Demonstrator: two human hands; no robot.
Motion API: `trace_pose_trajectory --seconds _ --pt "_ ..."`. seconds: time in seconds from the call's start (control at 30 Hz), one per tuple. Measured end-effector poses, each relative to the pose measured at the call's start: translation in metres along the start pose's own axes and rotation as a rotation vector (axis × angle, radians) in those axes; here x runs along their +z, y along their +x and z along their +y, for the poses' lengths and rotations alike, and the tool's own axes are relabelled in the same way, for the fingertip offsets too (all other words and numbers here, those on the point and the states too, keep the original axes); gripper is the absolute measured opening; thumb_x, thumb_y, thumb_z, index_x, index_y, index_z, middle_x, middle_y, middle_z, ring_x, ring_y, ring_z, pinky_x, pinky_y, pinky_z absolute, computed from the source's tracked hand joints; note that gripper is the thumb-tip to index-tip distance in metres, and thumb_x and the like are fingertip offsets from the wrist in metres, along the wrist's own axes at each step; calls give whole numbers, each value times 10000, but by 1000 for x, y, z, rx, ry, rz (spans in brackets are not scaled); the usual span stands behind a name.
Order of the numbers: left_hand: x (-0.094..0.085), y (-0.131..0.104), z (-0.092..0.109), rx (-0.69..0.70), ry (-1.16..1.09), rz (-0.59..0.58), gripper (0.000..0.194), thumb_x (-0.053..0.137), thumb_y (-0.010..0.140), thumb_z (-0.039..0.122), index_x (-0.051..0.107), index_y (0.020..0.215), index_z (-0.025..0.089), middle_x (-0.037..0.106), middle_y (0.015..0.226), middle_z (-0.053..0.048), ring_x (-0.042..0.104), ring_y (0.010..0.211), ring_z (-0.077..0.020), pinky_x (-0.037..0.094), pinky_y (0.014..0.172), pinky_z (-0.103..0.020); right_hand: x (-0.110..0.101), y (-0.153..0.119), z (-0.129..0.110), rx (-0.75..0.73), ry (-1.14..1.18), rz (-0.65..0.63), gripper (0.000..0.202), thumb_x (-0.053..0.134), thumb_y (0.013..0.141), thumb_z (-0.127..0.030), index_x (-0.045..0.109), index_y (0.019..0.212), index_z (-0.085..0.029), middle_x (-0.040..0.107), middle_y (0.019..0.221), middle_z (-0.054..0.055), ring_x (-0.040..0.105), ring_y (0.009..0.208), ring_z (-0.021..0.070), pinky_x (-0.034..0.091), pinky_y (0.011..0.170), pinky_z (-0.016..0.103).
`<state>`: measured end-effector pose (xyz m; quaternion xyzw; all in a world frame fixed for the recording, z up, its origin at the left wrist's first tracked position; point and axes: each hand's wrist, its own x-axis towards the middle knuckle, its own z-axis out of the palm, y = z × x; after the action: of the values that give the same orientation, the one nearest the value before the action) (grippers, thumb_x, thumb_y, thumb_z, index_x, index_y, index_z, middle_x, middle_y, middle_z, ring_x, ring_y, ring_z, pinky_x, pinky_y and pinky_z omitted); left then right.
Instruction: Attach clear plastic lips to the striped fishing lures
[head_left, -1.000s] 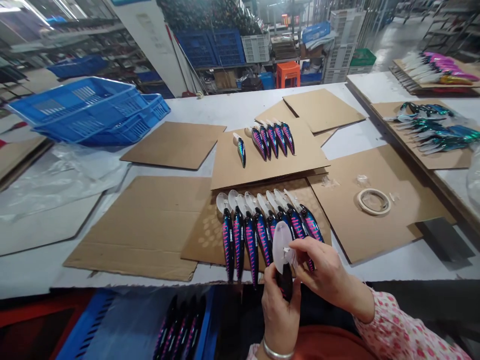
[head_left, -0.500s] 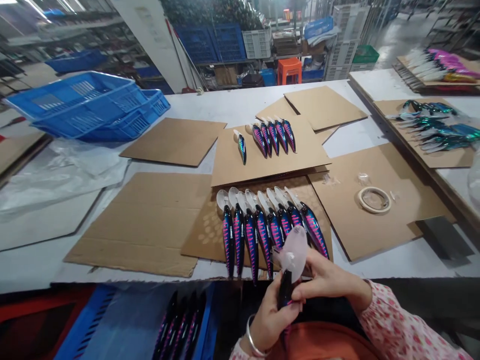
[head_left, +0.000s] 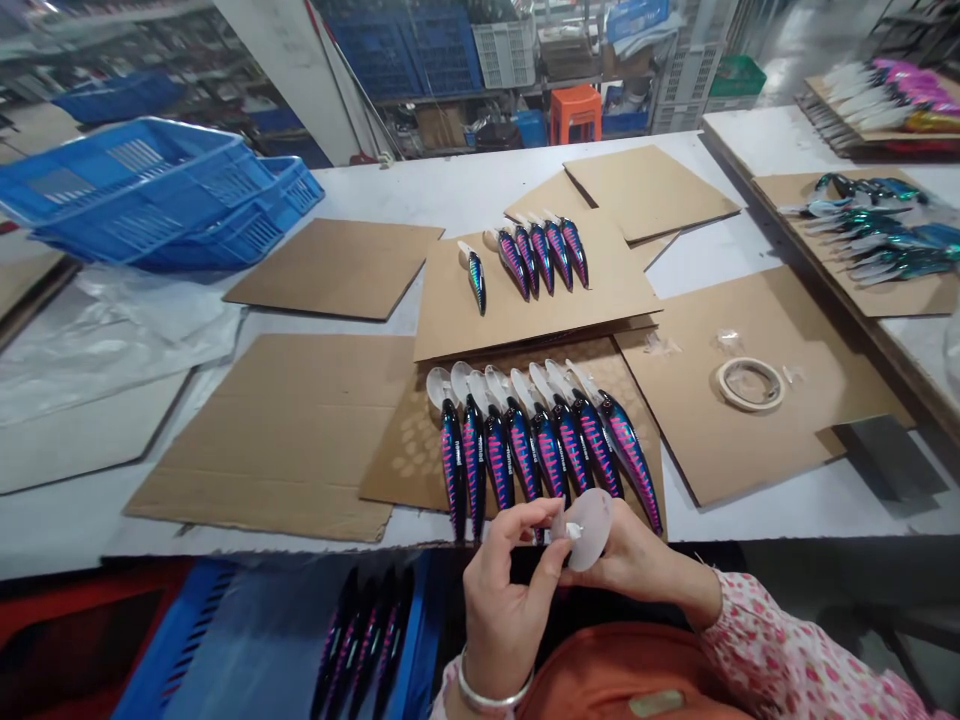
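Note:
A fishing lure with a round clear lip is between my hands, above the table's front edge. Its dark body is mostly hidden, and the lip faces up. My right hand is closed round it from behind. My left hand, with a bracelet at the wrist, pinches thumb and forefinger at the base of the lip, on what looks like a small piece of clear film. Just beyond lies a row of several black, blue and pink lures, lips pointing away, on a cardboard sheet.
More lures lie on a farther cardboard sheet. At right are a tape roll, clear scraps and a dark block. Blue baskets stand back left. A blue crate below the edge holds dark lures.
My left hand has shifted up from the lure's body to the base of its lip. The lure has lowered and tilted, so its body is now mostly hidden. The view has moved slightly.

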<state>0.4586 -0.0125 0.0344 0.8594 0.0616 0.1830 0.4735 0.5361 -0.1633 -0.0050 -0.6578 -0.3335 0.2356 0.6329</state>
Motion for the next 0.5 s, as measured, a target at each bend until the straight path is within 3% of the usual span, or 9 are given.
trace_pose_trajectory --seconds 0.3,0.5 --pt "8 -2 -1 -3 -16 78 306 680 849 180 581 1136 219 728 1028 -43 712 868 -161 595 759 -272 0 -1 -2 45 -74 6 319 727 812 -468 638 719 -175 597 717 -13 546 656 133 431 618 236" --pt "7 -2 3 140 129 65 278 654 851 119 597 1106 214 737 976 -38 710 889 -165 581 819 -288 2 -1 -1 65 -37 -6 394 696 818 -544 611 717 -173 558 659 -26 504 612 122 405 580 220"
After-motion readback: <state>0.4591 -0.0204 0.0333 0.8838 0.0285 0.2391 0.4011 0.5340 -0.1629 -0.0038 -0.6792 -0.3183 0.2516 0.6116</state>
